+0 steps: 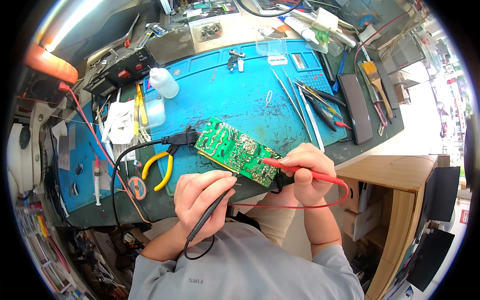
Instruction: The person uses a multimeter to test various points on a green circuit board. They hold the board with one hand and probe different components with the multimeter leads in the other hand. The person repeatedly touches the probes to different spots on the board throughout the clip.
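Nearest, the grey shirt (240,267) fills the lower edge, and the two forearms reach from it over the desk (100,215). The fingers of the left hand (202,197) are closed around a black probe (207,216), whose lead bends back below the wrist and whose tip points up to the near edge of a green circuit board (227,145). The fingers of the right hand (312,172) pinch a red probe (272,163), its tip over the components toward the board's right half; whether either tip actually makes contact is too small to tell. A thin red lead (345,192) loops down from the right hand and runs left beneath both hands. The board sits aslant in front of the hands, over the near part of a blue mat (200,100), its left end higher than its right. Just beside that left end is a black plug (182,139) on a thick black cord (131,150). Left of the board are yellow-handled pliers (168,172) and an orange spool (136,188). Farther back, a dark phone (356,107) lies at the right, with pliers and tweezers (290,97) to its left, and a small metal clip (269,98) lies on the mat. Beyond, a white squeeze bottle (164,83) stands at the left and a clear box (271,45) sits near the mat's far edge.
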The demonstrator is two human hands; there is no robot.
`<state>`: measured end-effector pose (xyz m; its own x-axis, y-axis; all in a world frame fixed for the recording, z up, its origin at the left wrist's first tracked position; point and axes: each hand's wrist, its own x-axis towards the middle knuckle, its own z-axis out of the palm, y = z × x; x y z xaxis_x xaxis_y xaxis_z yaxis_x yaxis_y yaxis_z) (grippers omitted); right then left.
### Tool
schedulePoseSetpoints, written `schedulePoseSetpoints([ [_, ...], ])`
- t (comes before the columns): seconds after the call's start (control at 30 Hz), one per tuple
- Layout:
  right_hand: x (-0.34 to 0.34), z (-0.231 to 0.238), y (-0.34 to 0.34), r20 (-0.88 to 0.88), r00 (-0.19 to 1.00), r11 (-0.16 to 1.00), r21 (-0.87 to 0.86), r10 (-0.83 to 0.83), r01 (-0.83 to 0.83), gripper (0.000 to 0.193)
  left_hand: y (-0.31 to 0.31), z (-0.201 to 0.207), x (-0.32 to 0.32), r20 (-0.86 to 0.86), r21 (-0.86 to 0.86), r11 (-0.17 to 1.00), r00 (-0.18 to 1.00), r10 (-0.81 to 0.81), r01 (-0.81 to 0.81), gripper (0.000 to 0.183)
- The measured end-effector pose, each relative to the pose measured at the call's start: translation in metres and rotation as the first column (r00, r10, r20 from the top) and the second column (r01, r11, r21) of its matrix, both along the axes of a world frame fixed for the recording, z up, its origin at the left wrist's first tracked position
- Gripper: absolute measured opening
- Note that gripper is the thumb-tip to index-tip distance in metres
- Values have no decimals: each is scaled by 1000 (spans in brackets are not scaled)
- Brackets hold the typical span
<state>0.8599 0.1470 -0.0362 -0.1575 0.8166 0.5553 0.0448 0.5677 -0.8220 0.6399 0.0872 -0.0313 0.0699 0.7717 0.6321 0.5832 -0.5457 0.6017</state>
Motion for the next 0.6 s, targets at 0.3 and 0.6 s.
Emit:
schedulePoseSetpoints([
  [0.3,-1,1,0,109,994,1000,0,-7,7,5,-1,0,1,-53,2,1000,999,6,-6,28],
  [0.6,-4,2,2,139,990,998,62,-18,9,2,0,0,1,-65,1,1000,998,14,-13,29],
])
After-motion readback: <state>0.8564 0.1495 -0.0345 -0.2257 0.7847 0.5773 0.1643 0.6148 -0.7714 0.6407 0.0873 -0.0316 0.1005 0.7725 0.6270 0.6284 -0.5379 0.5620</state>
